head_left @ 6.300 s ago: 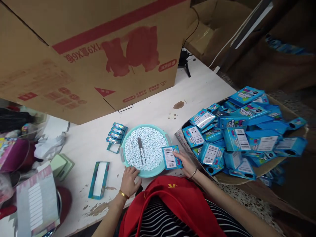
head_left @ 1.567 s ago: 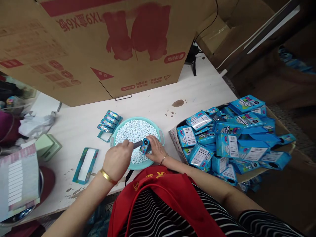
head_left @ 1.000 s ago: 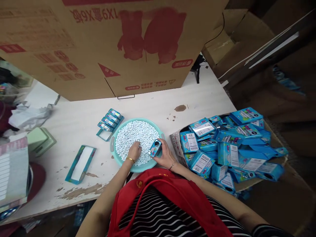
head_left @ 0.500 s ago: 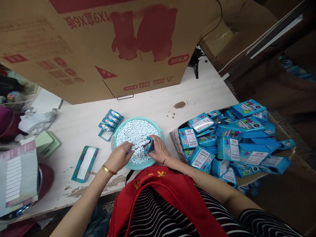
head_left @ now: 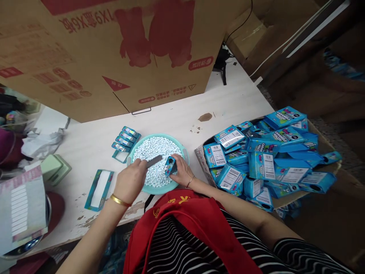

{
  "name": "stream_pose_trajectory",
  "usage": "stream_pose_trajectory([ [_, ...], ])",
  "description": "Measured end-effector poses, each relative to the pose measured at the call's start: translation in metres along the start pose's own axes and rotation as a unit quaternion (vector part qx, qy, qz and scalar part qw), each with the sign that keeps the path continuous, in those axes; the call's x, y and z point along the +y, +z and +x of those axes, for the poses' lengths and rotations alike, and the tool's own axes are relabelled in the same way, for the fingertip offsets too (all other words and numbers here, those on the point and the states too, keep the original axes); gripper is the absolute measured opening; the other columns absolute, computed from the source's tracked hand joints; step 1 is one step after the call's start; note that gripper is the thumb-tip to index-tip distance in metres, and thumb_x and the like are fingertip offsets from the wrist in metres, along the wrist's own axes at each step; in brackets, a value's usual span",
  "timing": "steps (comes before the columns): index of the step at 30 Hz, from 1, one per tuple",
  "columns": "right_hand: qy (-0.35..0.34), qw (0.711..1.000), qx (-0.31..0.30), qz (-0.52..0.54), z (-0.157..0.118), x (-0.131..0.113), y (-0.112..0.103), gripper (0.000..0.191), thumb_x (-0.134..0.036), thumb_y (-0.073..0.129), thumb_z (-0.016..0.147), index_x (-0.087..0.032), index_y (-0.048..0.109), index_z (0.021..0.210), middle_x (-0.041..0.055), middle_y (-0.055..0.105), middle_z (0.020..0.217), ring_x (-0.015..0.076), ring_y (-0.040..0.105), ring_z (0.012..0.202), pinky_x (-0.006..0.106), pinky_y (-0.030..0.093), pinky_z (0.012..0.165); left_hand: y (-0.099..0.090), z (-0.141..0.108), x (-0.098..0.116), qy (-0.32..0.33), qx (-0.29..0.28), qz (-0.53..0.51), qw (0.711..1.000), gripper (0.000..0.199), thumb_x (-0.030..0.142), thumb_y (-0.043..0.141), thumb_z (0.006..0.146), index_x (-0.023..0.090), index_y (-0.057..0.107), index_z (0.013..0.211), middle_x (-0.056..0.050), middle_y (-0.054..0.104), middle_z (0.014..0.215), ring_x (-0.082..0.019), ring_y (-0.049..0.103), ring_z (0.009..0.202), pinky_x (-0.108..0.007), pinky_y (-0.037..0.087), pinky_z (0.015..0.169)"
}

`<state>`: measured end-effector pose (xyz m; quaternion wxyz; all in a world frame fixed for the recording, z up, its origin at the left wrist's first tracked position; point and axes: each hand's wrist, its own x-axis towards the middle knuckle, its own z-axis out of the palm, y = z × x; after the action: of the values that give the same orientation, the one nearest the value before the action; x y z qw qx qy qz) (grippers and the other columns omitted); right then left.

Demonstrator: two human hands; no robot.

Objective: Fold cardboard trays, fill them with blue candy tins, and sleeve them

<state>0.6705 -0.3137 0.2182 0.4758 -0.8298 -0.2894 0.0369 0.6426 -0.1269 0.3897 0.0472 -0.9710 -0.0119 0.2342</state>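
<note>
My left hand point(head_left: 130, 179) is closed round a dark flat tool point(head_left: 154, 161), whose blade extends over the white pellets point(head_left: 155, 146) in a round turquoise basin point(head_left: 177, 141). At the basin's right side, my right hand point(head_left: 181, 172) grips a small blue box point(head_left: 170, 166), tilted above the pellets. Left of the basin, several small blue boxes point(head_left: 125, 139) stand in a row in a tray point(head_left: 121, 156). Another blue-edged tray point(head_left: 99, 190) with a white inside lies farther left.
A big cardboard carton point(head_left: 114, 64) stands at the back of the white table point(head_left: 182, 121). At the right, an open carton point(head_left: 201, 161) is heaped with blue boxes point(head_left: 262, 166). Green plastic objects point(head_left: 55, 169) and a red container point(head_left: 55, 213) are at the left.
My left hand has risen off the pellets and moved slightly left, and the dark tool now shows in it. The small box in my right hand has turned a little. The view has shifted slightly.
</note>
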Motion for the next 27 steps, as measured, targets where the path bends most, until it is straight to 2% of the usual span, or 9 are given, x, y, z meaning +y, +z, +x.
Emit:
stream_pose_trajectory([
  [3, 0.042, 0.999, 0.025, 0.019, -0.002, 0.003, -0.007, 0.076, -0.023, 0.066, 0.068, -0.017, 0.029, 0.134, 0.0161, 0.045, 0.129, 0.0287, 0.043, 0.124, 0.049, 0.040, 0.105, 0.059, 0.006, -0.033, -0.059, -0.057, -0.031, 0.996, 0.018, 0.022, 0.039, 0.090, 0.017, 0.053, 0.099, -0.011, 0.058, 0.098, -0.024, 0.061, 0.082, -0.034, 0.046, 0.067],
  [5, 0.064, 0.997, 0.034, 0.022, -0.004, 0.003, -0.012, 0.076, -0.026, 0.068, 0.069, -0.018, 0.029, 0.133, 0.0155, 0.046, 0.128, 0.0289, 0.045, 0.122, 0.049, 0.041, 0.103, 0.102, 0.015, -0.037, -0.055, -0.092, -0.077, 0.991, 0.015, 0.016, 0.039, 0.088, 0.016, 0.054, 0.093, -0.012, 0.059, 0.097, -0.023, 0.060, 0.085, -0.035, 0.046, 0.071],
  [8, 0.076, 0.996, 0.033, 0.017, -0.008, 0.001, -0.018, 0.077, -0.030, 0.070, 0.070, -0.019, 0.029, 0.134, 0.0156, 0.045, 0.129, 0.0293, 0.045, 0.122, 0.049, 0.041, 0.103, 0.152, 0.040, -0.015, -0.029, -0.071, -0.136, 0.988, 0.018, 0.011, 0.037, 0.087, 0.016, 0.053, 0.093, -0.013, 0.059, 0.102, -0.023, 0.059, 0.094, -0.035, 0.046, 0.079],
  [10, 0.076, 0.997, 0.029, 0.011, -0.011, 0.000, -0.020, 0.077, -0.030, 0.070, 0.070, -0.018, 0.029, 0.134, 0.0157, 0.045, 0.129, 0.0291, 0.044, 0.123, 0.049, 0.040, 0.104, 0.172, 0.061, 0.008, -0.019, -0.043, -0.170, 0.984, 0.020, 0.009, 0.038, 0.086, 0.016, 0.053, 0.097, -0.013, 0.059, 0.106, -0.023, 0.058, 0.098, -0.035, 0.045, 0.083],
  [12, 0.075, 0.997, 0.027, 0.009, -0.013, -0.001, -0.021, 0.077, -0.030, 0.070, 0.071, -0.018, 0.029, 0.134, 0.0156, 0.045, 0.129, 0.0288, 0.045, 0.122, 0.048, 0.041, 0.103, 0.183, 0.077, 0.025, -0.013, -0.016, -0.208, 0.978, 0.023, 0.008, 0.041, 0.083, 0.016, 0.052, 0.101, -0.014, 0.059, 0.109, -0.023, 0.057, 0.102, -0.034, 0.045, 0.087],
  [15, 0.076, 0.997, 0.027, 0.007, -0.015, -0.001, -0.021, 0.077, -0.030, 0.070, 0.071, -0.018, 0.028, 0.134, 0.0157, 0.045, 0.129, 0.0289, 0.045, 0.122, 0.048, 0.041, 0.103, 0.189, 0.085, 0.029, -0.001, 0.019, -0.262, 0.965, 0.027, 0.010, 0.045, 0.082, 0.015, 0.051, 0.108, -0.014, 0.058, 0.112, -0.023, 0.057, 0.105, -0.035, 0.045, 0.091],
  [19, 0.078, 0.997, 0.020, 0.009, -0.015, -0.002, -0.019, 0.078, -0.028, 0.070, 0.070, -0.018, 0.028, 0.135, 0.0160, 0.044, 0.130, 0.0290, 0.044, 0.122, 0.048, 0.040, 0.104, 0.179, 0.069, 0.006, 0.030, 0.056, -0.318, 0.946, 0.027, 0.021, 0.046, 0.086, 0.018, 0.049, 0.112, -0.009, 0.060, 0.108, -0.020, 0.059, 0.097, -0.034, 0.048, 0.087],
  [22, 0.074, 0.997, 0.019, 0.007, -0.012, -0.001, -0.016, 0.076, -0.026, 0.069, 0.070, -0.017, 0.029, 0.134, 0.0160, 0.045, 0.129, 0.0288, 0.044, 0.122, 0.048, 0.040, 0.104, 0.154, 0.052, -0.013, 0.066, 0.082, -0.344, 0.933, 0.024, 0.027, 0.047, 0.087, 0.018, 0.050, 0.110, -0.008, 0.060, 0.103, -0.019, 0.059, 0.092, -0.033, 0.048, 0.084],
  [27, 0.050, 0.998, 0.009, -0.022, -0.005, 0.001, -0.010, 0.076, -0.020, 0.066, 0.067, -0.015, 0.030, 0.134, 0.0176, 0.045, 0.129, 0.0304, 0.043, 0.123, 0.049, 0.039, 0.104, 0.093, 0.028, -0.029, 0.135, 0.116, -0.346, 0.921, 0.023, 0.032, 0.045, 0.090, 0.017, 0.052, 0.106, -0.007, 0.060, 0.094, -0.018, 0.058, 0.087, -0.032, 0.047, 0.081],
])
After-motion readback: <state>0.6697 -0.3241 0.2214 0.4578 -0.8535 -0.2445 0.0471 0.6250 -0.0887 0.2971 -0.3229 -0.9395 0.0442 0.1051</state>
